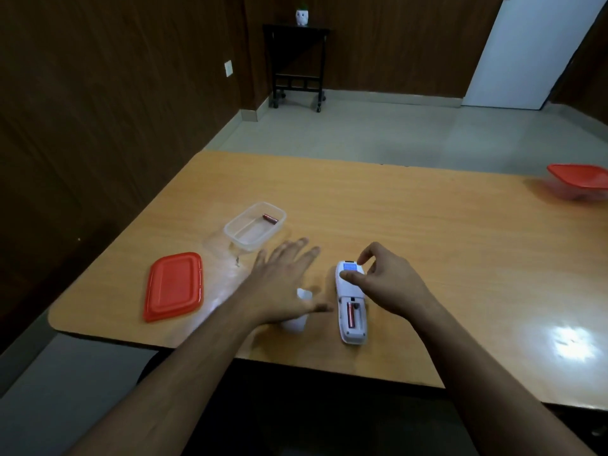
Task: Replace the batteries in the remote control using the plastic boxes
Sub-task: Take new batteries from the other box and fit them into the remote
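Note:
A white remote control (350,335) lies face down on the table, its battery bay uncovered with one red battery (351,314) inside. My right hand (381,284) pinches the remote's far end between thumb and fingers. My left hand (286,278) hovers flat with fingers spread, left of the remote and blurred by motion. Partly under it lies the white battery cover (297,322). An uncovered clear plastic box (255,230) farther left holds one red battery (270,218). Its red lid (173,286) rests flat near the table's left edge.
A second clear box with a red lid (579,181) sits shut at the far right of the wooden table (427,232). Beyond the table are a tiled floor, a dark side table (296,64) with a white pot, and a white door.

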